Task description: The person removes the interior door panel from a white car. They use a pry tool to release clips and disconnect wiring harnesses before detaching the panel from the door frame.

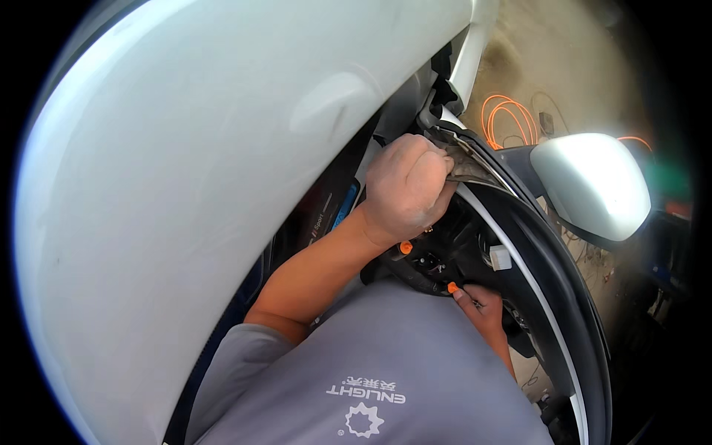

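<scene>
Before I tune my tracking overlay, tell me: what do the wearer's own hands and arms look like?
The left hand and right hand are bare, with no gloves visible. The left sleeve is grey and short, matching the grey shirt with its white print. I can't make out the right sleeve's edge.

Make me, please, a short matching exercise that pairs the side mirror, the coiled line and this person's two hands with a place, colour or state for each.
1. Side mirror
2. Coiled line
3. Left hand
4. Right hand

A. Bright orange, in loops on the floor
B. Thumb at a small orange piece
C. Pale shell, toward the picture's right side
D. Curled into a fist, higher in the picture than the other hand

Pairs: 1-C, 2-A, 3-D, 4-B
</scene>
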Demonstrator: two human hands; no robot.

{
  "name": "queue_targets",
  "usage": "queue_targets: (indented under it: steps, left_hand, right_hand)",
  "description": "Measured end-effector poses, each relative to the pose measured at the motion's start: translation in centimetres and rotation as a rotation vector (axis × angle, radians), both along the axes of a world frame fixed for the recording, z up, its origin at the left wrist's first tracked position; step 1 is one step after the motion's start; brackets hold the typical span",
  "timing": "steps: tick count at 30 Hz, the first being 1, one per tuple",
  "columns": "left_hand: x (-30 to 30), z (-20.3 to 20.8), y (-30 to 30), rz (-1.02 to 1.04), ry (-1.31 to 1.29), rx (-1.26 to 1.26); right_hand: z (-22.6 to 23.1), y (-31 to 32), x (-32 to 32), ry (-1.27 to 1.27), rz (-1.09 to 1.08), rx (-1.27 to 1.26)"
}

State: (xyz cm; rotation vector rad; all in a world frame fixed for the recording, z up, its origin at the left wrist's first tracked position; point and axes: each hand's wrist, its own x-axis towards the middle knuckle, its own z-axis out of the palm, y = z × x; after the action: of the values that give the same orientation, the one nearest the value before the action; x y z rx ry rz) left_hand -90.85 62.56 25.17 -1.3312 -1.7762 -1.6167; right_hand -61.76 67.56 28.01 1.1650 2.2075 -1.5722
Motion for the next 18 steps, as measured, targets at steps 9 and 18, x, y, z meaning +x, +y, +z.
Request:
queue_targets:
  steps: [9, 18]
  left_hand:
    - [0.0, 0.0, -0.2, -0.038, -0.086, 0.012]
    - [-0.1, 0.3, 0.0, -0.032, -0.105, 0.039]
  right_hand:
    - [-1.0, -0.2, 0.5, 0.046, -0.026, 0.007]
    - [-1.0, -0.5, 0.4, 0.055, -0.056, 0.02]
